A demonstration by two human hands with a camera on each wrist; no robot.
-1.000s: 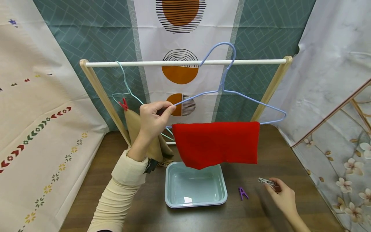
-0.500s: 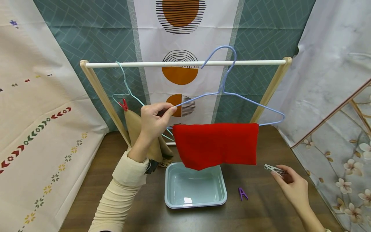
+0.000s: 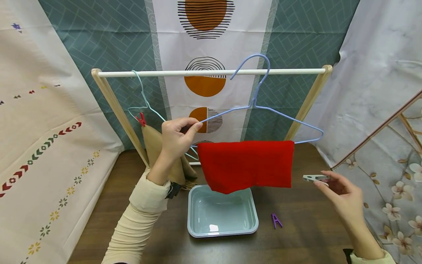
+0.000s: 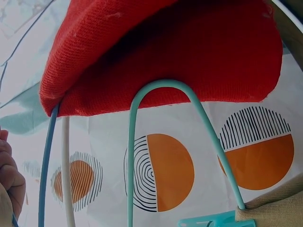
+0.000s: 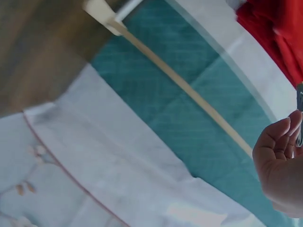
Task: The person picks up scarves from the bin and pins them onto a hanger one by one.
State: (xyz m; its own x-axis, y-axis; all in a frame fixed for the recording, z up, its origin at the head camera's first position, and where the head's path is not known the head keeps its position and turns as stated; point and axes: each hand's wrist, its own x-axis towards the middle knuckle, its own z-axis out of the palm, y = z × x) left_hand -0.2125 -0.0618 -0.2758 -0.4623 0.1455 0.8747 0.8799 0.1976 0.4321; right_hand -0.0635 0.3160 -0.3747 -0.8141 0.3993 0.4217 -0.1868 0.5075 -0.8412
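Observation:
My left hand (image 3: pixel 178 137) pinches the left arm of a blue clothes hanger (image 3: pixel 280 113) between thumb and fingers. A red cloth (image 3: pixel 245 167) hangs folded over the hanger's bottom bar; the left wrist view shows its underside. The hanger's hook stands by the rack's white rail (image 3: pixel 197 73); whether it rests there I cannot tell. To the right of the cloth, apart from it, my right hand (image 3: pixel 346 200) pinches a pale grey clothespin (image 3: pixel 311 178) whose tip points left. In the right wrist view, that hand (image 5: pixel 279 165) shows at the right edge.
A teal hanger (image 3: pixel 145 101) on the rail's left carries a tan cloth (image 3: pixel 153 146) with a red clothespin (image 3: pixel 141 119). Below the red cloth stands a light blue basin (image 3: pixel 222 212). A purple clothespin (image 3: pixel 276 220) lies on the brown table (image 3: pixel 263 249). Wooden rack posts (image 3: pixel 310 99) flank the hanger.
My right hand has risen from near the table and moved right, carrying the grey clothespin. The blue hanger and red cloth have dropped very slightly with my left hand.

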